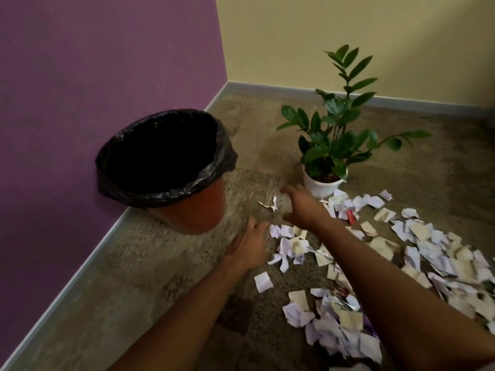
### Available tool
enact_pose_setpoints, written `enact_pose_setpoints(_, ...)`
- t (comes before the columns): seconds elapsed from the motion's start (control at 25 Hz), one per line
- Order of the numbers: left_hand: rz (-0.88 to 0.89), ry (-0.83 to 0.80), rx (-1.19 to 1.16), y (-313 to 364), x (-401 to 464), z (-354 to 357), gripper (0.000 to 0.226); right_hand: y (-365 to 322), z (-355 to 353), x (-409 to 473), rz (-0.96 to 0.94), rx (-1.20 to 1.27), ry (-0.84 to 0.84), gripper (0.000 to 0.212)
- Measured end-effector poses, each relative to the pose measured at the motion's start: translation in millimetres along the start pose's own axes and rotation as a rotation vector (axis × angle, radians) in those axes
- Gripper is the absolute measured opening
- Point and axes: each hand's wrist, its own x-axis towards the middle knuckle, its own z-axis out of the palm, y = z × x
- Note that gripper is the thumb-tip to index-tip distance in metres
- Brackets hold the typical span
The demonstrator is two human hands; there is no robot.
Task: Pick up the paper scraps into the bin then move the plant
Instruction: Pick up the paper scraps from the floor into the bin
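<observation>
We are kneeling over a carpeted floor (150, 266) in a corner where a purple wall meets a yellow one. The bin (198, 210), orange with a black liner, is standing against the purple wall, mouth open. The paper scraps (428, 253) are lying scattered across the floor to the right, reaching up to the plant (334, 135) in its white pot, which is sitting near the yellow wall, right of the bin. Our left hand (251, 245) is resting palm-down, fingers spread, at the scraps' left edge. Our right hand (300, 207) is reaching forward just before the pot; blurred, so we cannot tell its grip.
</observation>
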Motion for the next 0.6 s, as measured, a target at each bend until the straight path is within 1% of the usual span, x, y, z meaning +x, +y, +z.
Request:
enact_pose_setpoints(0.08,-0.051,-0.206,0.007,-12,-10,36,0.092,27,36,-23,0.107,-0.061,-0.139,0.093)
enact_pose_setpoints(0.12,-0.063,-0.275,0.036,-16,-15,51,0.102,38,51,-35,0.147,-0.091,-0.18,0.104)
enact_pose_setpoints(0.16,-0.058,-0.304,0.076,-18,-20,65,0.106,48,64,-45,0.179,-0.114,-0.207,0.113)
enact_pose_setpoints(0.28,0.013,-0.242,0.177,-17,-26,91,0.1,63,89,-61,0.242,-0.104,-0.205,0.124)
enact_pose_setpoints(0.36,-0.005,-0.213,0.172,-16,-19,96,0.097,64,97,-61,0.278,-0.053,-0.176,0.126)
enact_pose_setpoints(0.44,-0.051,-0.155,0.116,-16,-9,95,0.093,62,103,-56,0.283,-0.003,-0.129,0.124)
enact_pose_setpoints(0.6,-0.08,-0.003,-0.071,-13,18,94,0.084,58,108,-34,0.285,0.082,-0.059,0.12)
